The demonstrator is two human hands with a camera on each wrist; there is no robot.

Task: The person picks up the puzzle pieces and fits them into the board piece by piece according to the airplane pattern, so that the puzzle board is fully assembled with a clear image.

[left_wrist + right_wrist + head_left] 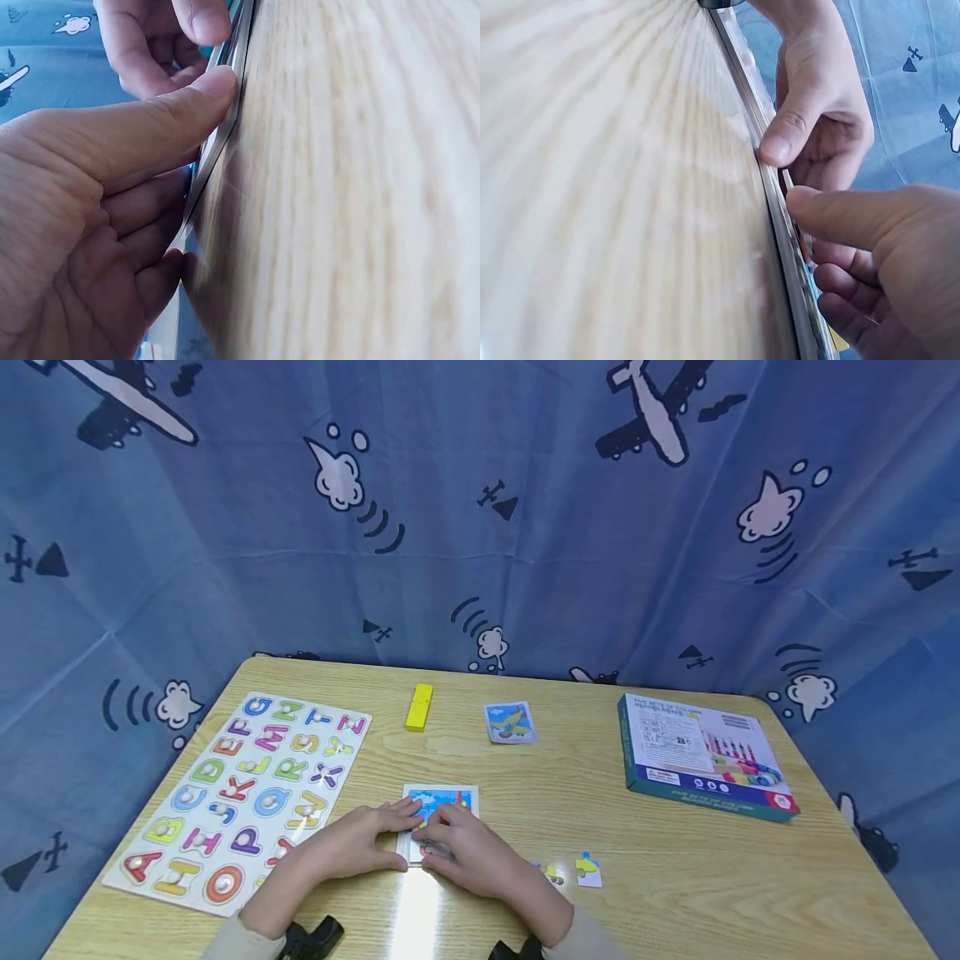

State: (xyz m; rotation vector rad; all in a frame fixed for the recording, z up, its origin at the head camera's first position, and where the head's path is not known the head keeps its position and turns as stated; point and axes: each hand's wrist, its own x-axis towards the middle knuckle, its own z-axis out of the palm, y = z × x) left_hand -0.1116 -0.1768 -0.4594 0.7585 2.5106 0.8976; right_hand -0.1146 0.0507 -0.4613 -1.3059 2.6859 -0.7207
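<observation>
A small framed jigsaw puzzle (467, 799) with a blue-sky picture lies between both hands near the table's front. My left hand (352, 843) rests along its left side, fingers laid over the border and thumb at the near left corner. My right hand (472, 852) bends over the puzzle's near part, pinching a thin puzzle piece (787, 180) that stands on edge by the thumb tip in the right wrist view. Much of the picture is hidden under the fingers. Right of the hand lie a yellow-and-blue loose piece (589, 871) and another piece (553, 875), partly behind the forearm.
At left lies a white alphabet board (193, 897) with knobbed letters. A yellow block (419, 707) and an airplane picture card (510, 723) lie farther back. The boxed bead set (697, 752) is at right. A blue airplane-print curtain (480, 585) hangs behind the table.
</observation>
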